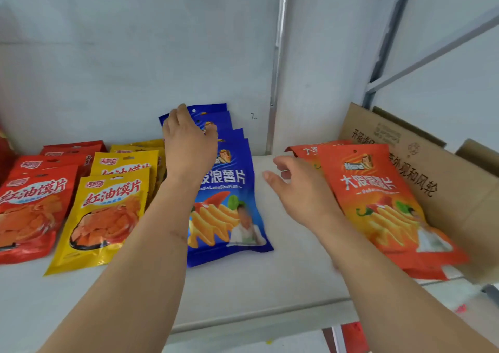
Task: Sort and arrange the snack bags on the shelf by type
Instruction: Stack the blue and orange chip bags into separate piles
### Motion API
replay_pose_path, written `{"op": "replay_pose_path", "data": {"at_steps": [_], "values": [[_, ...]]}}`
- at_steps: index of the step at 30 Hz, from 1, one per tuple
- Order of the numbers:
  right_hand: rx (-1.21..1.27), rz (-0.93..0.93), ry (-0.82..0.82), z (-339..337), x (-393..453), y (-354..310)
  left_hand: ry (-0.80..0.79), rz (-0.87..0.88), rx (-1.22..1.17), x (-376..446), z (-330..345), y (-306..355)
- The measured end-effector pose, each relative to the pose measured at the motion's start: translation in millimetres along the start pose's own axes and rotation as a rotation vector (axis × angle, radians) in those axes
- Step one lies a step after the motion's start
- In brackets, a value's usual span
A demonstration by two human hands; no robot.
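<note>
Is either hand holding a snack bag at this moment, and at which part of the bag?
Left hand rests on the upper blue bags; a grip cannot be told. Right hand holds nothing.

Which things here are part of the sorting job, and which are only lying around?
Part of the job:
red bags
yellow bags
blue bags, left hand resting on them
orange bags, right hand beside them
shelf

Lying around:
cardboard box
</note>
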State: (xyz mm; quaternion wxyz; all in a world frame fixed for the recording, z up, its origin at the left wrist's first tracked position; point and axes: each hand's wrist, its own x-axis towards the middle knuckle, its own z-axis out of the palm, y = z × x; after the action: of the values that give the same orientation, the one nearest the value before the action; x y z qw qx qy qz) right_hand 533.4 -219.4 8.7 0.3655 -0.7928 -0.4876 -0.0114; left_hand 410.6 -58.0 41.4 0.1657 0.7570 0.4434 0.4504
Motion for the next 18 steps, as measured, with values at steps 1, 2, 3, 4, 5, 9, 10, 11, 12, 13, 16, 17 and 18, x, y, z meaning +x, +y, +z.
{"op": "replay_pose_path", "data": {"at_steps": [1, 2, 3, 4, 5, 9, 10, 11, 12, 13, 16, 17, 18], "values": [[-0.001, -0.026, 0.036, -17, -3, 6, 0.008, 0.025, -0.003, -7, 5, 8], [0.003, -0.036, 0.085, -35, -7, 14, 0.017, 0.056, -0.001, -14, 10, 17], [0.001, -0.027, 0.137, -52, -10, 24, 0.031, 0.095, 0.024, -22, 16, 26], [-0.018, -0.005, 0.181, -69, -13, 37, 0.045, 0.141, 0.063, -30, 22, 35], [-0.055, 0.028, 0.21, -83, -17, 50, 0.049, 0.174, 0.088, -38, 29, 43], [-0.227, 0.234, 0.172, -110, -40, 103, -0.063, 0.104, -0.042, -67, 61, 74], [-0.249, 0.269, 0.152, -109, -47, 111, -0.113, 0.054, -0.098, -75, 70, 81], [-0.254, 0.287, 0.141, -106, -53, 117, -0.179, -0.018, -0.167, -81, 79, 87], [-0.246, 0.297, 0.138, -102, -59, 120, -0.244, -0.11, -0.252, -87, 88, 92], [-0.224, 0.311, 0.14, -97, -63, 122, -0.303, -0.215, -0.334, -91, 98, 95], [-0.092, 0.405, 0.134, -86, -68, 125, -0.393, -0.447, -0.509, -98, 120, 103], [-0.047, 0.433, 0.127, -84, -69, 125, -0.405, -0.518, -0.555, -98, 125, 105], [0.004, 0.459, 0.118, -83, -69, 126, -0.406, -0.57, -0.592, -97, 128, 107]]}}
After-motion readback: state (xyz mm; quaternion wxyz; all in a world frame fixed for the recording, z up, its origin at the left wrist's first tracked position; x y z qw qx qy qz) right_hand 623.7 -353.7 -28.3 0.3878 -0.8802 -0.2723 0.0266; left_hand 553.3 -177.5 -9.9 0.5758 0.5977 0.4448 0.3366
